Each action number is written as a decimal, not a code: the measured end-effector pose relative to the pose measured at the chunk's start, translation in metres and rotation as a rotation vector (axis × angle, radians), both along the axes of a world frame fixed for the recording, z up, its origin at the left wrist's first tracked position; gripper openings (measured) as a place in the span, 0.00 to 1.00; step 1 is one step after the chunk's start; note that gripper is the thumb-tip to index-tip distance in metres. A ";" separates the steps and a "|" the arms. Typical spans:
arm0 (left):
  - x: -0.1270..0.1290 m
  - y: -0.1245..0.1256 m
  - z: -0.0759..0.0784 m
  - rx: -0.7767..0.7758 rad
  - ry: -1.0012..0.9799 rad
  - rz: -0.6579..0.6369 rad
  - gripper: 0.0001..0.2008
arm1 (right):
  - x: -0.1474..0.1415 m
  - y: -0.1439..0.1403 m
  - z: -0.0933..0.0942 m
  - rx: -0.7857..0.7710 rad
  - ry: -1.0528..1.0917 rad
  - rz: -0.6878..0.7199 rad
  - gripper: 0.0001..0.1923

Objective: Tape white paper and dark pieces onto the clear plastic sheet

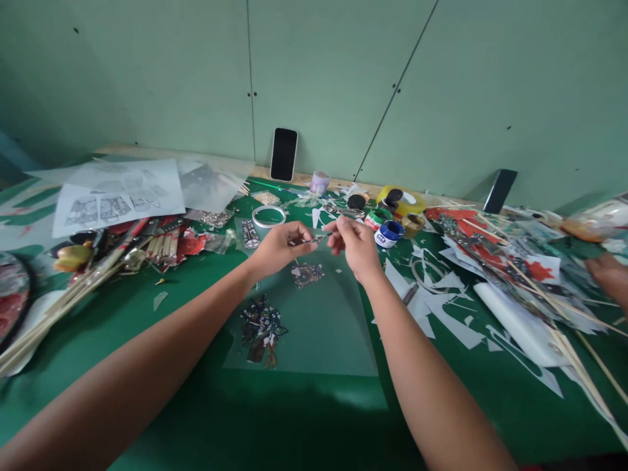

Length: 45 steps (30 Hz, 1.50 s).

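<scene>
My left hand (280, 248) and my right hand (356, 245) are raised together over the green table (196, 301), fingertips almost touching. Between them they pinch a small thin dark piece (314, 240); what it is I cannot tell. Below the hands lies a clear plastic sheet (318, 327) with a small painted cut-out figure (307, 274) and a larger painted cut-out figure (261, 329) on it.
Small paint jars (390, 232), a tape roll (269, 215) and a phone (284, 154) leaning on the wall stand behind. Bamboo sticks (59, 301) and printed sheets (118, 193) lie left. White paper scraps (446, 314) and sticks clutter the right, where another person's hand (611, 278) shows.
</scene>
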State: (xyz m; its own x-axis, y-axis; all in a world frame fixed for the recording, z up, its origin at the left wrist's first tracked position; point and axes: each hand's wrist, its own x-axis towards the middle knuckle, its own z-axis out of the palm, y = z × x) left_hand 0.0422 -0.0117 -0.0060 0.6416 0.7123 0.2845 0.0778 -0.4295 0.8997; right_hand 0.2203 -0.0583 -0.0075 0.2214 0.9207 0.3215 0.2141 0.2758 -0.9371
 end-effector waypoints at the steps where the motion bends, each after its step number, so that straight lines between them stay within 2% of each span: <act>1: -0.002 -0.001 0.002 0.092 0.023 -0.020 0.09 | 0.002 0.001 0.000 0.003 -0.017 -0.048 0.26; 3: -0.008 -0.002 0.005 0.279 0.158 -0.117 0.05 | 0.006 0.002 -0.002 -0.001 -0.083 -0.127 0.23; 5: -0.014 -0.002 0.008 0.392 0.350 -0.233 0.02 | 0.011 0.004 -0.003 -0.015 -0.157 -0.168 0.20; 8: -0.023 0.007 0.011 0.394 0.471 -0.308 0.12 | 0.015 0.006 -0.005 -0.036 -0.249 -0.189 0.16; 9: -0.025 0.012 0.011 0.399 0.454 -0.255 0.14 | 0.015 0.007 -0.005 -0.045 -0.272 -0.185 0.15; 10: -0.028 0.019 0.010 0.419 0.432 -0.149 0.15 | 0.014 0.007 -0.005 -0.055 -0.293 -0.176 0.14; 13: -0.037 0.040 0.003 0.523 0.485 0.408 0.16 | 0.007 0.009 -0.004 -0.087 -0.364 -0.133 0.12; 14: -0.040 0.046 -0.001 0.541 0.553 0.543 0.15 | 0.005 0.009 -0.005 -0.089 -0.384 -0.119 0.11; 16: -0.042 0.053 -0.005 0.564 0.683 0.641 0.10 | 0.000 0.009 -0.006 -0.078 -0.415 -0.094 0.10; 18: -0.040 0.053 -0.006 0.601 0.713 0.614 0.06 | -0.004 0.009 -0.008 -0.053 -0.433 -0.075 0.11; 20: -0.032 0.045 -0.003 0.644 0.635 0.545 0.07 | -0.007 0.008 -0.008 -0.018 -0.433 -0.067 0.13; 22: -0.021 0.032 0.003 0.645 0.513 0.423 0.08 | -0.010 0.007 -0.008 0.037 -0.398 -0.068 0.16; 25: -0.007 0.011 0.010 0.558 0.346 0.204 0.07 | -0.015 0.004 -0.004 0.134 -0.316 -0.071 0.17; 28: 0.001 -0.003 0.011 0.397 0.262 0.131 0.06 | -0.018 -0.001 0.002 0.180 -0.269 -0.069 0.10; 31: 0.002 -0.006 0.010 0.337 0.255 0.116 0.10 | -0.018 -0.005 0.005 0.169 -0.284 -0.087 0.06; 34: 0.000 -0.003 0.009 0.393 0.318 0.175 0.13 | -0.016 -0.006 0.004 0.155 -0.325 -0.110 0.07; 39: -0.004 0.000 0.009 0.540 0.446 0.268 0.13 | -0.013 -0.005 0.002 0.151 -0.425 -0.100 0.07; 42: -0.004 -0.001 0.008 0.591 0.449 0.294 0.15 | -0.013 -0.008 0.004 0.140 -0.425 -0.072 0.08; 45: -0.001 -0.003 0.007 0.605 0.413 0.333 0.14 | -0.018 -0.008 0.005 0.124 -0.362 -0.104 0.09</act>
